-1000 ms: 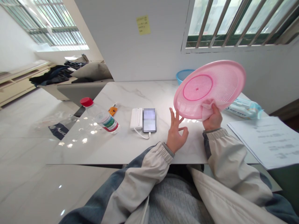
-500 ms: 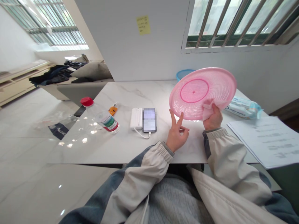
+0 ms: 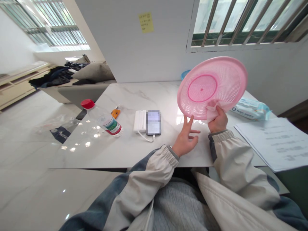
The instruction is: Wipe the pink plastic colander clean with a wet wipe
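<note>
A round pink mesh basket [image 3: 202, 88] is held up tilted above the table, its inside facing me. My right hand [image 3: 218, 121] is closed on its lower right rim, with a pale pink wipe [image 3: 212, 110] pressed between the fingers and the mesh. Below the lower left rim is my left hand [image 3: 185, 138], fingers spread, the fingertips at or just under the edge. Part of a blue basket [image 3: 184, 74] shows behind the pink one. To the right lies a pack of wet wipes [image 3: 252, 109], partly hidden by the pink basket.
On the white marble-patterned table [image 3: 130, 154] are a phone [image 3: 153, 123] cabled to a white power bank [image 3: 140, 121], an orange tag [image 3: 115, 113], and a red-capped bottle [image 3: 106, 120]. Printed sheets [image 3: 274, 144] lie at right. The wall with a yellow note [image 3: 146, 22] bounds the back.
The pink basket has risen and turned slightly, shifting a little to the right. My left hand has followed its rim rightward with fingers spread; the right hand keeps its grip.
</note>
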Demonstrator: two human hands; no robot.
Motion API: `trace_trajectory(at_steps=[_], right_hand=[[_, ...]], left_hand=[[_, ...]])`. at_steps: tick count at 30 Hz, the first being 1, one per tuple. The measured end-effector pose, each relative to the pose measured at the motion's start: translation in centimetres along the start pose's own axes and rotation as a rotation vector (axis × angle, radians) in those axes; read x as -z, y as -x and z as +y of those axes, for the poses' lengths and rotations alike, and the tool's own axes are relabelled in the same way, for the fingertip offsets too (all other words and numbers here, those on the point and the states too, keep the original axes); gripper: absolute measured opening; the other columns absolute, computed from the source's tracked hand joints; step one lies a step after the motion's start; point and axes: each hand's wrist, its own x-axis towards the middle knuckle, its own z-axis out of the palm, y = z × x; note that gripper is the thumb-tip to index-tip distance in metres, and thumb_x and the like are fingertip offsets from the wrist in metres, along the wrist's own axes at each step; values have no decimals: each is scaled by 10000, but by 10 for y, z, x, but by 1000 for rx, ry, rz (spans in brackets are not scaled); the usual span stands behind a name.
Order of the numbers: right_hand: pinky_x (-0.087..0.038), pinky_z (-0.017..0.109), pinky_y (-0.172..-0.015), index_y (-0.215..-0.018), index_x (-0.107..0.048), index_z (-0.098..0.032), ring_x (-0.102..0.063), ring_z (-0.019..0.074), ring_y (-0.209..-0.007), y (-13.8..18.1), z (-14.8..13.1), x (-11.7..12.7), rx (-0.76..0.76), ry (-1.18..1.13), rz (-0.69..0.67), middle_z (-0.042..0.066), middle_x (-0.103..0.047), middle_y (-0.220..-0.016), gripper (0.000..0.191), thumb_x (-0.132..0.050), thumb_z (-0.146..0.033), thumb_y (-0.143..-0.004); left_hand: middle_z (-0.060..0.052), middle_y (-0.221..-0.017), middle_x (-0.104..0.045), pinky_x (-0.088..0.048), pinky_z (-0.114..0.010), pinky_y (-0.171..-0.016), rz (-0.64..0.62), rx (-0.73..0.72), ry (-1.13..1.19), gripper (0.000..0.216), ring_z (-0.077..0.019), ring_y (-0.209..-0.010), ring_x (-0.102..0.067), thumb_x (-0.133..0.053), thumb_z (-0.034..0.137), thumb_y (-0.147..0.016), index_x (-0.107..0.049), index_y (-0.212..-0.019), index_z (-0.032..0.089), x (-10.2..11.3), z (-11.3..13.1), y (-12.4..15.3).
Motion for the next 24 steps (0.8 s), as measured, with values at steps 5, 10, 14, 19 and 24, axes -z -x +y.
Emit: trace_trajectory(at_steps=[5,10,14,19,24], right_hand=[[-601,438,-1073,-1088,-747,-109,-754,207,-1030,-5,2,5,-12,0,17,84,-772,-1129,295,-637,-63,-819],[-580,407,-1110,-1065,-772,-96,-754,200,-1049,-8,4,9,28,15,-39,90,-785,-1123,291,-680,-49,-793],[-576,444,-1114,-1079,-779,-82,-764,217,-1050,-7,4,9,31,22,-70,125,-777,-1184,295,-710,-72,-792],[-599,422,-1080,-1077,-777,-90,-769,204,-1015,-5,5,9,-2,28,-82,118,-786,-1171,285,-691,-76,-806],[-613,381,-1043,-1094,-770,-96,-766,195,-1019,-6,3,9,23,17,-129,100,-795,-1111,288,-664,-73,-827]], left_hand=[[-35,-1821,107,-703,-330,-763,257,-61,-88,914,-257,-1236,-727,-537,167,-976,-82,-1695,500,3,5,-1],[-25,-1827,67,-690,-305,-748,462,-46,-155,893,-226,-1227,-712,-457,275,-1063,159,-1677,480,5,13,-1],[-22,-1828,57,-700,-353,-823,441,-35,-166,905,-201,-1144,-729,-483,318,-1071,173,-1672,485,6,11,-1],[-57,-1807,189,-699,-392,-886,377,-25,-170,948,-137,-967,-745,-562,241,-1021,56,-1696,486,5,4,-1],[-61,-1756,340,-691,-432,-949,270,19,-155,770,-102,-900,-749,-631,196,-968,-359,-1654,416,6,1,-1]])
